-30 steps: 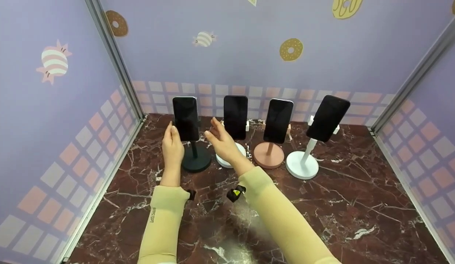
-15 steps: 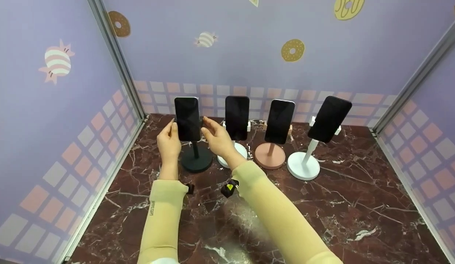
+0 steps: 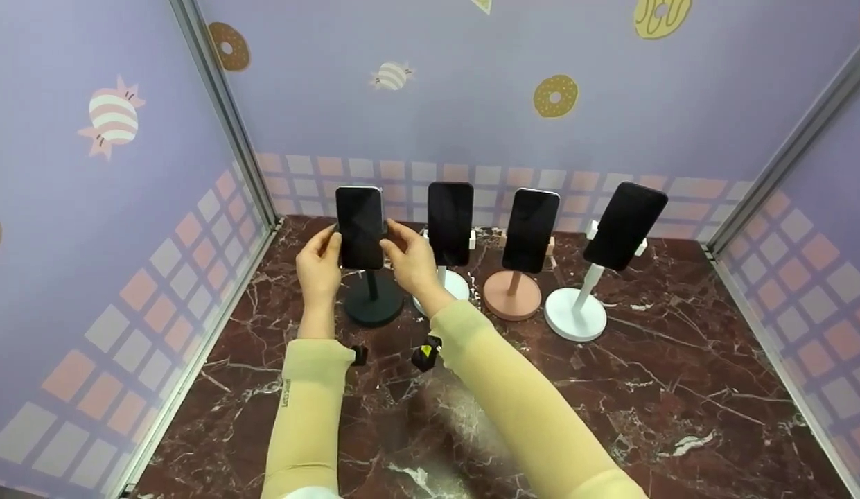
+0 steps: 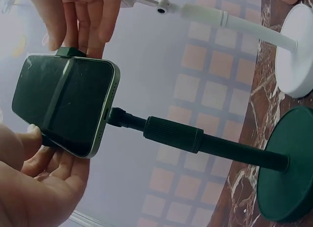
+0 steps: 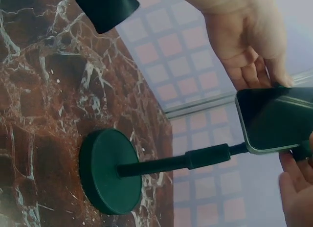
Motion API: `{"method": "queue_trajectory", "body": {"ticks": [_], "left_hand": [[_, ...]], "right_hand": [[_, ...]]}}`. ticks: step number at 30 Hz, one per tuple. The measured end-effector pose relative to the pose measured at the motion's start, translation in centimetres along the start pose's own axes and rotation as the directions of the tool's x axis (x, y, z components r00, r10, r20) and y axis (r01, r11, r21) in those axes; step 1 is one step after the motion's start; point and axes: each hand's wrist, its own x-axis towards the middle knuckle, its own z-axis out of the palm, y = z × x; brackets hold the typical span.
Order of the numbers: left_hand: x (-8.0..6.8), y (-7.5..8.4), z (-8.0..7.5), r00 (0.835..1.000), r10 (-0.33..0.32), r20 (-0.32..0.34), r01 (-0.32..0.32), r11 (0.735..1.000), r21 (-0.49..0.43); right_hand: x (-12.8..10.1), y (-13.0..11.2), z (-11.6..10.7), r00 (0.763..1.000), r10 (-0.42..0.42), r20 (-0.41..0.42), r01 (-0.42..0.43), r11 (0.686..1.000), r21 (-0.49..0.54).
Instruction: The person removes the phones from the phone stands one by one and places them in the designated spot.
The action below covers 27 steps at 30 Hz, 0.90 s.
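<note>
A black smartphone (image 3: 360, 225) with a pale frame sits upright in a dark phone stand (image 3: 374, 305), leftmost in the row. At its left edge my left hand (image 3: 319, 267) pinches the stand's side clamp, thumb in front and fingers behind. My right hand (image 3: 412, 263) grips the opposite clamp in the same way. The left wrist view shows the dark clamp piece (image 4: 70, 52) between the right hand's fingers and the phone's edge. Below the phone, the stand's ribbed post (image 4: 173, 134) runs down to its round base (image 4: 286, 163).
To the right stand three more stands with phones: a white stand (image 3: 457, 284) close by my right hand, a pink stand (image 3: 511, 296) and another white stand (image 3: 575, 315) with a tilted phone. Patterned walls (image 3: 430, 125) enclose the marble-look table (image 3: 540, 430) on three sides.
Both hands have closed in from beside the phone and taken hold of the stand's clamps. The phone has turned slightly, its top moving right, and now looks straighter.
</note>
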Motion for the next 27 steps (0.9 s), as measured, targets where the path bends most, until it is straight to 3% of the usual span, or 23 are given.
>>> {"method": "queue_trajectory", "body": {"ticks": [8, 19, 27], "left_hand": [[-0.8, -0.4, 0.1, 0.998, 0.059, -0.010, -0.060, 0.996, -0.071], [-1.6, -0.6, -0.2, 0.997, 0.068, -0.023, -0.070, 0.990, -0.120], [-3.0, 0.2, -1.1, 0.994, 0.104, -0.023, -0.106, 0.987, -0.122]], "right_hand": [[-0.4, 0.2, 0.6, 0.994, -0.037, -0.106, 0.036, 0.999, -0.008], [-0.5, 0.5, 0.2, 0.996, -0.055, -0.064, 0.056, 0.998, 0.022], [-1.5, 0.1, -0.2, 0.997, -0.079, -0.021, 0.080, 0.996, 0.042]]}}
